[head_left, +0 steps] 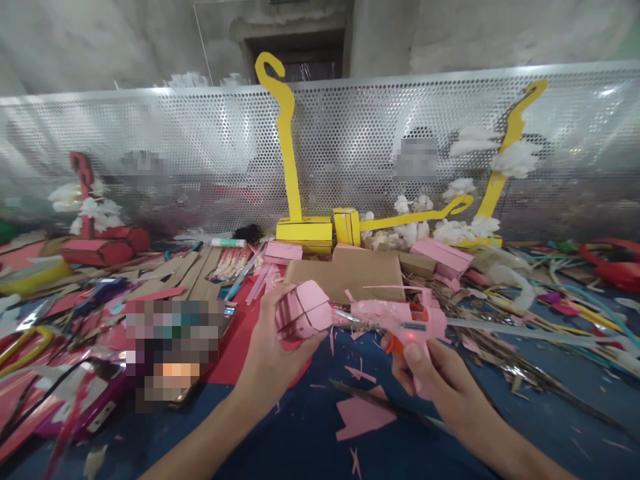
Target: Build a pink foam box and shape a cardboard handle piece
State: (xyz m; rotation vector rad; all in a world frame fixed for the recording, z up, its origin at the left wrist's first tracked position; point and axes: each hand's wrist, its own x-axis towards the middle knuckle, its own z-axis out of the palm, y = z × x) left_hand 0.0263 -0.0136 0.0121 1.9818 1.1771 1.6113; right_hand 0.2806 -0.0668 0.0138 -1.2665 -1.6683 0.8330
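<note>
My left hand [280, 353] is closed around a small pink paper box [304, 308] with dark lines along its folds, raised above the work surface. In my right hand [433, 373] is a pink hot glue gun [395, 319] with an orange trigger and a small lit red light. Its metal nozzle points left and sits close to the box's right side; whether they touch I cannot tell. A clear glue stick [500, 330] juts from the back of the gun. Below the hands lies a cut scrap of pink paper [367, 412].
Behind stand yellow hook-topped paper pieces [287, 147] before a perforated metal panel [200, 147]. Brown cardboard [345, 273], a red sheet [235, 353], and a red paper piece [97, 248] with white fluff lie around. At left are a phone [227, 320] and a purple power strip [95, 407].
</note>
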